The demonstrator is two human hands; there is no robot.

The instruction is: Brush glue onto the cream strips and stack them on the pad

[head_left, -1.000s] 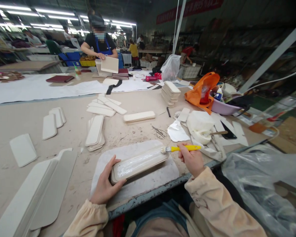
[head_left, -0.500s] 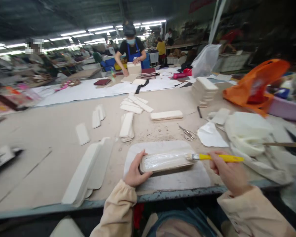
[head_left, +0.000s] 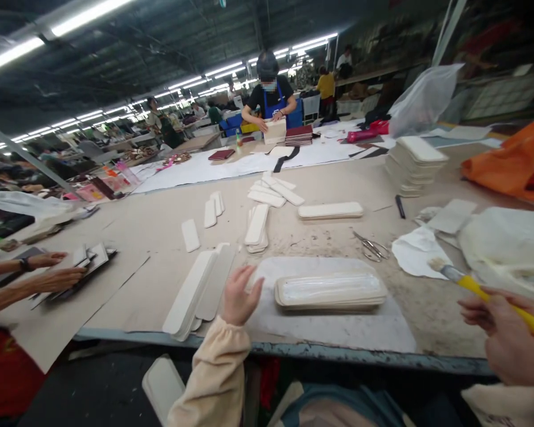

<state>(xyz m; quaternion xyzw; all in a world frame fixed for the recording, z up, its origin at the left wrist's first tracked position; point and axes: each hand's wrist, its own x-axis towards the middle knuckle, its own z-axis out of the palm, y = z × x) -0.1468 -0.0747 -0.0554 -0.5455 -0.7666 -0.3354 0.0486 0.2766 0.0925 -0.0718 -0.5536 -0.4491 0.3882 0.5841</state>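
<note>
A stack of long rounded cream pieces (head_left: 331, 292) lies on a white sheet (head_left: 356, 332), its top coated with something wet and shiny. Just left of the stack, my left hand (head_left: 241, 296) is raised with fingers apart, holding nothing and not touching the stack. My right hand (head_left: 507, 332), at the right edge, grips a yellow-handled brush (head_left: 474, 286), bristles pointing left over a white scrap (head_left: 420, 252). Long pale pieces (head_left: 191, 293) lie in an overlapping pile left of my left hand.
Scissors (head_left: 372, 246) lie behind the sheet, with a dark cutter (head_left: 400, 206) beyond. A tall cream stack (head_left: 413, 166) stands at back right. Another person's hands (head_left: 60, 279) hold dark and white pieces at left. Across the table, a person in a blue apron (head_left: 273, 102) handles a block.
My left hand has let go of the stack's left end and opened. The brush in my right hand has left the stack and moved right. The view has shifted left, showing a neighbour's hands.
</note>
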